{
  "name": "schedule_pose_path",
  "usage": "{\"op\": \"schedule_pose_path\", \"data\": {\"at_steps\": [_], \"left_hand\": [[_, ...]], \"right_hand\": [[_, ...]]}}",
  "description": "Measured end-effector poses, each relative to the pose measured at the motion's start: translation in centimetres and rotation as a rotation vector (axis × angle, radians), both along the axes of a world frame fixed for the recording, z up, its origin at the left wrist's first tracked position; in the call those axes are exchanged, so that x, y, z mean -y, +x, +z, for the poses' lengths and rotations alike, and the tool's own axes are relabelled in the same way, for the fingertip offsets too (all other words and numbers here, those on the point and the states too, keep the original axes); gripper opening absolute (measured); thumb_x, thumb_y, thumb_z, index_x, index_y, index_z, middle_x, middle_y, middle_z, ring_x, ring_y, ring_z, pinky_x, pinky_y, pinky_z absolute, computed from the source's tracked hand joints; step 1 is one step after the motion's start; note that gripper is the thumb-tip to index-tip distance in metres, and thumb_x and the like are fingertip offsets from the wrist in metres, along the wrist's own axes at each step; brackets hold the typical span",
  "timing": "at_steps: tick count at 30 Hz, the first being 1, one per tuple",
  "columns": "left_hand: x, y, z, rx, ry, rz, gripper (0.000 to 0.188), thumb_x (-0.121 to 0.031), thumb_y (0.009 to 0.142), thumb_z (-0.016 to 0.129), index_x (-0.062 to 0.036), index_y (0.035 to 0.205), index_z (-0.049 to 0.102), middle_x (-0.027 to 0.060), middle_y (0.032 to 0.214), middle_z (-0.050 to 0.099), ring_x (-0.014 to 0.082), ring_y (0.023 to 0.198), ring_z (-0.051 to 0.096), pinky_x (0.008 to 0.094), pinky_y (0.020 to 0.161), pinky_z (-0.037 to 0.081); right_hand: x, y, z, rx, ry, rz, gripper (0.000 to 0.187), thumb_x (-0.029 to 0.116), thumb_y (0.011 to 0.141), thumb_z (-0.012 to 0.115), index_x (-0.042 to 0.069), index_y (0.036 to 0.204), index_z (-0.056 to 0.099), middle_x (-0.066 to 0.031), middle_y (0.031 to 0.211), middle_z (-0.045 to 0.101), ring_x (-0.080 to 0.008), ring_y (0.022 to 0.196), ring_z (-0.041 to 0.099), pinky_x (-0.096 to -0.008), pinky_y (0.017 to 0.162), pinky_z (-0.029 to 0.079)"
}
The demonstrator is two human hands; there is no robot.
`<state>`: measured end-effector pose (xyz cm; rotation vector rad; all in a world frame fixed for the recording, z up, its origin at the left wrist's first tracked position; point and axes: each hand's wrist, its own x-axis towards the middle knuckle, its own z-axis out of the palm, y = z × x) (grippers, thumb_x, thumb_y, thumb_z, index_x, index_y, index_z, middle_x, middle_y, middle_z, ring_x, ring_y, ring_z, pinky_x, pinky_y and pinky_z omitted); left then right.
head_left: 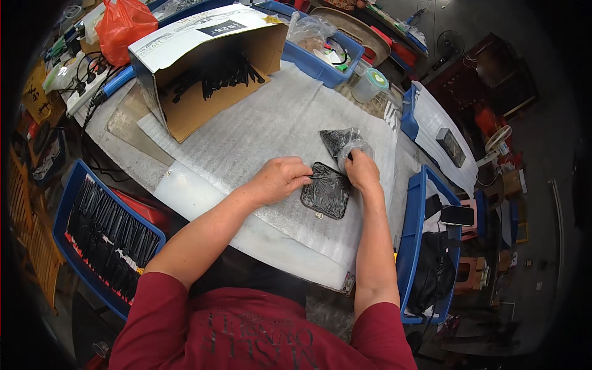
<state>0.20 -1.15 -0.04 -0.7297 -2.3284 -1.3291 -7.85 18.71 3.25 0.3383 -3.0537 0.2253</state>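
Observation:
On the white foam sheet lies a shallow black square tray (325, 192), full of small thin dark pieces. My left hand (282, 179) is at the tray's upper left corner, thumb and fingers pinched together; whatever is between them is too small to make out. Just above the tray, a clear plastic bag (336, 140) of small black parts lies on its side. My right hand (362, 169) reaches to the bag's open mouth, fingers curled and partly hidden by the plastic, so what they grip is not visible.
An open cardboard box (179, 120) with long black pieces inside stands at the far left. Behind the bag are a blue bin (320, 68) and a clear lidded tub (370, 85). Blue crates flank the table: one of packed black items (161, 237) left, another with a phone (457, 215) right.

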Motion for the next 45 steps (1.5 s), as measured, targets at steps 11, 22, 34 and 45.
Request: {"op": "schedule_pose_path", "data": {"at_steps": [11, 22, 34, 45], "left_hand": [[0.0, -0.1, -0.3, -0.018, 0.032, -0.01, 0.013, -0.01, 0.07, 0.061, -0.0015, 0.08, 0.059, 0.0085, 0.068, 0.054, 0.0229, 0.063, 0.054, 0.0309, 0.057, 0.042], [-0.1, -0.1, -0.4, 0.048, 0.093, -0.032, 0.013, -0.01, 0.071, 0.061, -0.002, 0.081, 0.06, 0.0078, 0.068, 0.055, 0.0214, 0.063, 0.054, 0.0303, 0.056, 0.042], [-0.2, 0.1, 0.3, 0.126, 0.115, -0.062, 0.013, -0.012, 0.072, 0.06, -0.0014, 0.079, 0.06, 0.0095, 0.068, 0.055, 0.0235, 0.064, 0.054, 0.0312, 0.057, 0.043], [-0.2, 0.3, 0.3, 0.076, 0.102, -0.065, 0.013, -0.012, 0.071, 0.061, -0.0019, 0.08, 0.06, 0.0091, 0.068, 0.055, 0.0237, 0.063, 0.054, 0.0316, 0.057, 0.043]], "right_hand": [[-0.7, 1.4, -1.2, -0.26, -0.167, 0.045, 0.015, 0.013, 0.077, 0.05, 0.001, 0.085, 0.056, -0.0187, 0.082, 0.056, -0.0355, 0.076, 0.054, -0.0422, 0.067, 0.043], [-1.1, 4.3, -0.2, -0.253, -0.597, 0.153, 0.02, 0.011, 0.081, 0.048, 0.001, 0.097, 0.055, -0.0157, 0.084, 0.056, -0.0268, 0.073, 0.055, -0.0335, 0.067, 0.043], [0.4, 7.1, -0.6, 0.359, -1.351, 0.239, 0.016, 0.003, 0.078, 0.056, 0.001, 0.092, 0.05, 0.0017, 0.066, 0.05, -0.0012, 0.051, 0.039, -0.0143, 0.043, 0.031], [0.4, 7.0, -1.1, 0.389, -1.36, 0.315, 0.013, 0.009, 0.084, 0.049, 0.0, 0.093, 0.052, -0.0027, 0.074, 0.053, -0.0051, 0.058, 0.043, -0.0158, 0.052, 0.035]]}}
